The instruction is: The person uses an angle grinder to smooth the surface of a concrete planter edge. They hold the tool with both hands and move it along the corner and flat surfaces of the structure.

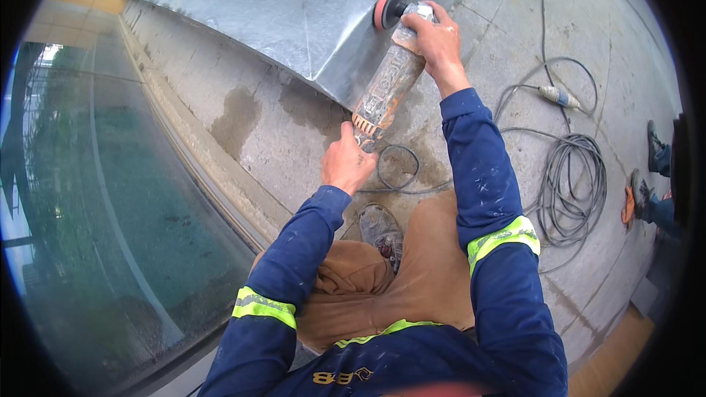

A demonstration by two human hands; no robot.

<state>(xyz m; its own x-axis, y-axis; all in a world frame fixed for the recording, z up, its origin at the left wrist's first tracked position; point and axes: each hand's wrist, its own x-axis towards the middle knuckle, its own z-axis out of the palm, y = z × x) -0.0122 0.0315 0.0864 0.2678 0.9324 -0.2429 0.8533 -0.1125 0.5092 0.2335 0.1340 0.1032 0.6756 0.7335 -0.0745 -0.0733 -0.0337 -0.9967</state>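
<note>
Scuffed grey-and-orange cylindrical power polisher [387, 84], clasped two-handed; gripped at the tail end by the bare left hand [347, 162], and around the head end by the bare right hand [440, 43]; slanting along its long axis forward and rightward from left grip to right; fitted, just ahead and left of the right grip, with a round red-and-black pad [387, 6], set on edge and facing leftward, nearer the right hand than the left; standing at the bent silver-grey metal cladding [309, 22], touching or barely apart, impossible to tell which; farther out, right of both grips, lying on grey paved ground [507, 22], a coiled dark cable [570, 191].
</note>
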